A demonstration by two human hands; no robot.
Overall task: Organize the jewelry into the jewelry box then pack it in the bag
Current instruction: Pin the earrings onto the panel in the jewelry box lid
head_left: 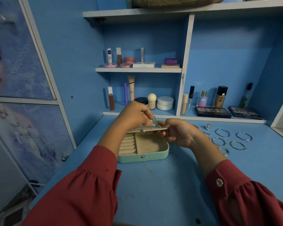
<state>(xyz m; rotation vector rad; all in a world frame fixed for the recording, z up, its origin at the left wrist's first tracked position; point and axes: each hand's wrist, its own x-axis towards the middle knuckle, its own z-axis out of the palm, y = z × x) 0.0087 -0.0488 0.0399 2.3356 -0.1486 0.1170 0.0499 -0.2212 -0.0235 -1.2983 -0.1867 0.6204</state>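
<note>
Jewelry box [143, 158] on desk [162, 185]; bangles [232, 139] to its right

White roll-on bottle with dark blue round badge [109, 56], upper shelf, left end: "NIVEA" on badge; smaller print below too small to read. Small clear bottle with lilac-pink liquid and gold cap [202, 99], lower right shelf: "SB". Black flat eyeshadow palette [245, 112], far right of same shelf: "MATTE" in large pale letters on lid. Other cosmetics' labels unreadable.

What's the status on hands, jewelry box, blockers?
Left hand and right hand both pinch the beige insert panel over the open jewelry box. Bangles lie on the desk. No blockers.
</note>
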